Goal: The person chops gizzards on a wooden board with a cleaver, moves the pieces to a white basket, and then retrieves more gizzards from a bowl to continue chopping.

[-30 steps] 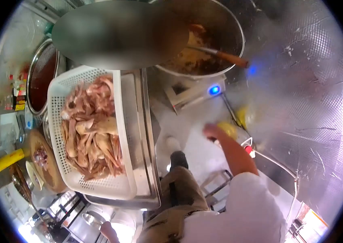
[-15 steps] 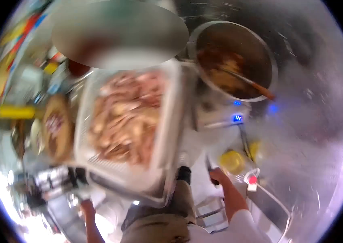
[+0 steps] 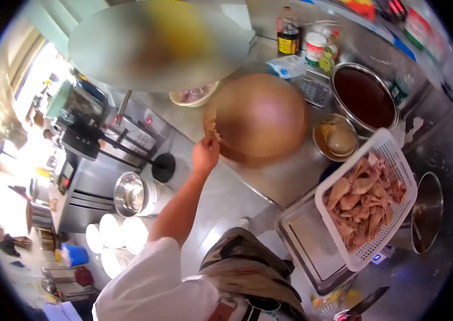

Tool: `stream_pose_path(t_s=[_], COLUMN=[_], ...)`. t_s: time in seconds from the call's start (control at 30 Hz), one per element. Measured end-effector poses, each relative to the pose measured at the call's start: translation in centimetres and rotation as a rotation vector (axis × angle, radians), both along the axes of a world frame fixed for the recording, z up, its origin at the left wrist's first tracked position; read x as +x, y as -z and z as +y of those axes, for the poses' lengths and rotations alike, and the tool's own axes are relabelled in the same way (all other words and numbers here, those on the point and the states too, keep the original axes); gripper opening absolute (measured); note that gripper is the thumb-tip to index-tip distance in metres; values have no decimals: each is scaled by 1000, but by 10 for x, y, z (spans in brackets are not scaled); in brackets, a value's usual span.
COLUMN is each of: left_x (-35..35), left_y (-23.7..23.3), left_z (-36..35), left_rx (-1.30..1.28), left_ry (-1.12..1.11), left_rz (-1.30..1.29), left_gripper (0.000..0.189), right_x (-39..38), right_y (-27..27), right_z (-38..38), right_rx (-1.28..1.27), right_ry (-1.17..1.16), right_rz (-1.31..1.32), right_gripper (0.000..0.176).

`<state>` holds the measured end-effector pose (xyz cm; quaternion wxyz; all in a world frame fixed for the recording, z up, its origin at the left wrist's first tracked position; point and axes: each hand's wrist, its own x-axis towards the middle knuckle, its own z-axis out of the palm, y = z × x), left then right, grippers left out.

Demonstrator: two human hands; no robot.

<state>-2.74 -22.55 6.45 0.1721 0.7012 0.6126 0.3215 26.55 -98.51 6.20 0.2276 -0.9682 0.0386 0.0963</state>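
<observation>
My left hand [image 3: 206, 153] is at the near-left edge of a round wooden chopping board [image 3: 269, 115]. Its fingers are pressed together. Small pale bits show at the fingertips, but I cannot make out what they are. A wide dark knife blade [image 3: 369, 300] shows at the bottom right; my right hand is not in view there. To the right, a white perforated basket [image 3: 322, 199] holds raw poultry pieces [image 3: 362, 195]. Behind the board sits a bowl of pale raw meat [image 3: 194, 94].
A metal tray [image 3: 312, 241] lies under the basket. Right of the board are a steel bowl with a ladle [image 3: 338, 140], a pot of dark liquid [image 3: 365, 99] and a cooking pot [image 3: 428, 208]. White buckets [image 3: 111, 231] stand on the floor at left.
My view has swung left, toward the chopping board. My left hand has risen from low beside me to the board's edge. My right hand, earlier holding the knife, has dropped out of view.
</observation>
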Motion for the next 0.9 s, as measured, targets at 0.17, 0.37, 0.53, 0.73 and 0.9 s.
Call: stream_pose_path(t_s=[0.17,0.37,0.53,0.73,0.9], left_x=[-69,-57,-52,-32,-62], left_y=[46,13,82,94,91], left_z=[151,272,365,415,411], left_rx=[143,71,-56,-168,-130], left_ry=[27,249,404,738,695], left_rz=[130,483,612,909,747], left_gripper=[24,33,44,46,38], right_x=[-61,-121,-104,-59,-50], right_y=[-128,-219,-178,-146,-156], right_z=[137,350,428,545,594], right_rx=[241,501,741,832,769], right_ry=[-8,-85,-107,-463,-555], right_rz=[-171,108,522,810,820], right_gripper=[26,22,12,14,18])
